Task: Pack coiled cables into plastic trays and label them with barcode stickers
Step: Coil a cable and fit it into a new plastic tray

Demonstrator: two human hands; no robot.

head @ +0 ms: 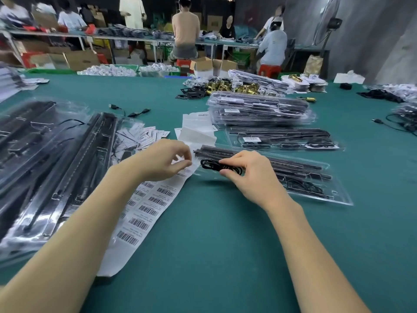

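At the far left of the green-covered desk [214,233] lies a spread of clear plastic trays holding long black bars [52,159], some overlapping, with a scatter of small white printed cards [146,135] just beyond their right edge. Next to them a long white backing strip of barcode stickers [144,208] runs from the near edge of the desk up toward the middle, its upper part already bare of labels. The left hand [162,162] hovers over the top of that strip with its fingers [184,163] curled in, thumb and forefinger closed narrowly together as if pinching a sticker; whether a label actually sits between them cannot be told. Just to the right, the right hand [246,175] holds a small black coiled cable [216,166], the thumb beneath and the fingertips [232,163] curled over its right end, with the loop sticking out to the left. The coil sits at the left end of an open clear plastic tray of dark rods [316,188], which lies slanted on the desk and already has another thin black cable in a compartment at its right end. Beyond it lies a second clear tray with a barcode label on top [284,140], and behind that a tall stack of filled, labelled trays [259,108]. A heap of small brass fittings [228,86] lies farther back.
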